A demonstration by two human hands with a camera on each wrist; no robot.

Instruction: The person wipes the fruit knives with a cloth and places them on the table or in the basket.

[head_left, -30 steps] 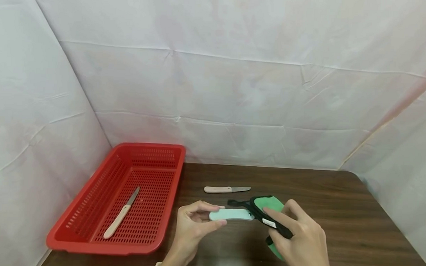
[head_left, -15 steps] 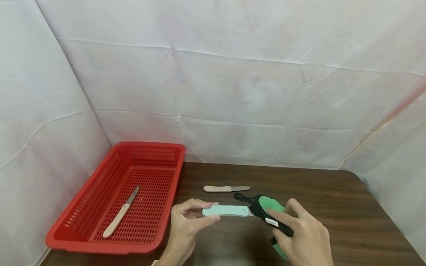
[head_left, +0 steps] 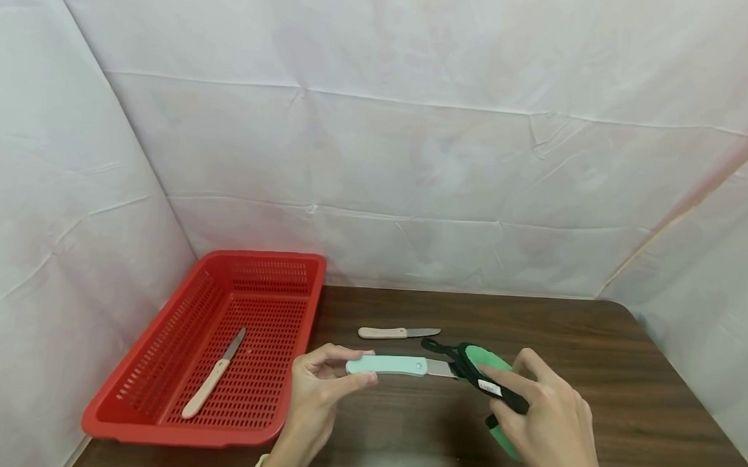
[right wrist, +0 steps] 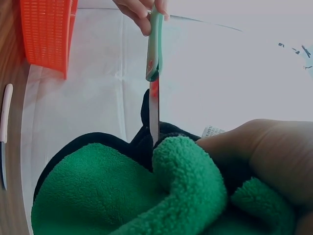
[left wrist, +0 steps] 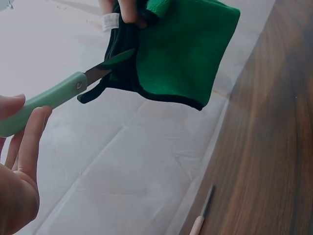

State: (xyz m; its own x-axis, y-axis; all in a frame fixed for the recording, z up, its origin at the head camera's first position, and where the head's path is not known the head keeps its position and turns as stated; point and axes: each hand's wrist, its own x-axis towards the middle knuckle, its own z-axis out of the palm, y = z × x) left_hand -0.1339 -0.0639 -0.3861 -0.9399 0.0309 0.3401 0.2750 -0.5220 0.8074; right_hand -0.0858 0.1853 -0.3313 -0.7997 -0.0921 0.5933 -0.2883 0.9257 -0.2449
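My left hand (head_left: 315,389) pinches the mint-green handle of a knife (head_left: 388,364) between thumb and fingers, its blade pointing right. The blade's outer end lies against a green fleecy cloth (head_left: 488,358) with black edging, a hanging loop and a white label. My right hand (head_left: 547,411) grips this cloth, bunched near the black edge. In the left wrist view the blade (left wrist: 98,73) overlaps the black trim, and the cloth (left wrist: 181,54) hangs down in a flap. From the right wrist, the blade (right wrist: 154,107) runs down to the trim, with its tip hidden behind a fleecy fold.
A red plastic basket (head_left: 301,382) stands at the left, with a beige-handled knife (head_left: 213,375) lying in it. Behind my hands another beige-handled knife (head_left: 398,332) lies on the dark wooden table (head_left: 593,337). White sheeting (head_left: 414,159) encloses the back and sides.
The left hand has moved left with the knife, and more of the blade shows out of the cloth. The right hand has shifted slightly right with the cloth.
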